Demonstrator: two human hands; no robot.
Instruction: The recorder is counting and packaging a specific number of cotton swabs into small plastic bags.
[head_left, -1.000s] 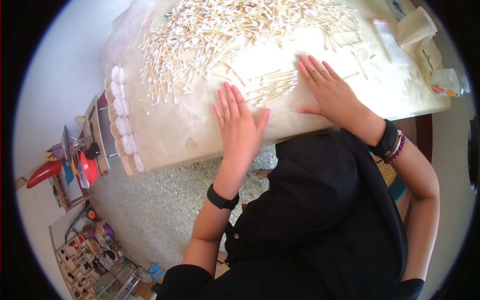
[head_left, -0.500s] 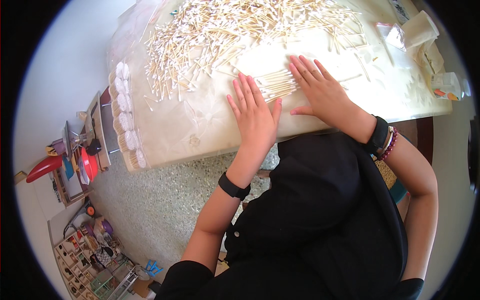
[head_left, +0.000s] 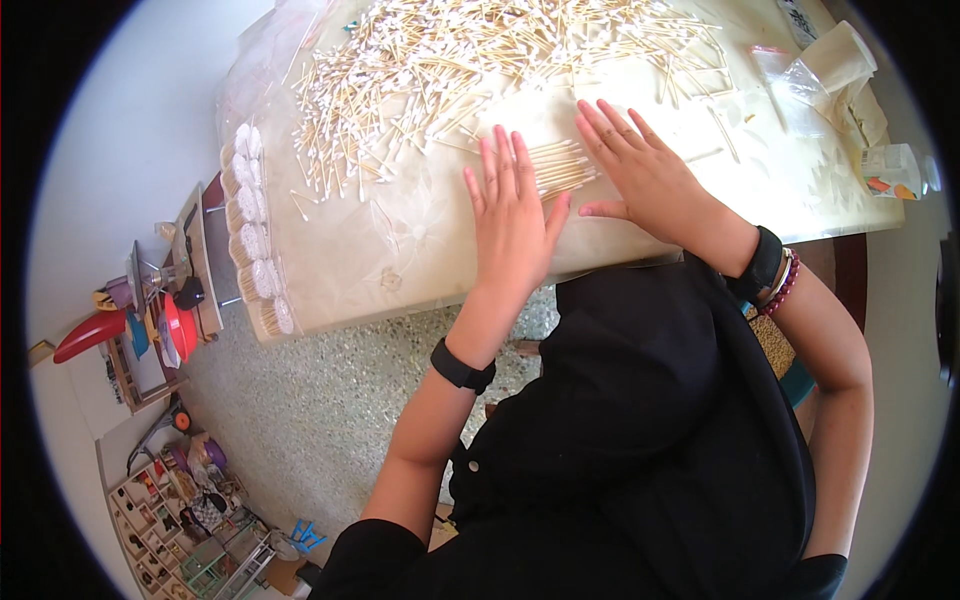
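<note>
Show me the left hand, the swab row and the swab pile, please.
Left hand [head_left: 512, 232]: head view, back of the hand.
Swab row [head_left: 564, 168]: head view, middle of the sticks.
Swab pile [head_left: 490, 52]: head view, middle of the heap.

Consists of slim cotton swabs [head_left: 562, 168] with pale, wood-coloured sticks and white tips. Lies flat on the table [head_left: 340, 265] as a small batch, closely set and nearly parallel, tilting slightly upward to the right. Disappears leftward behind the left hand [head_left: 512, 235]; ends in exposed tips just beside the right hand [head_left: 655, 190].
</note>
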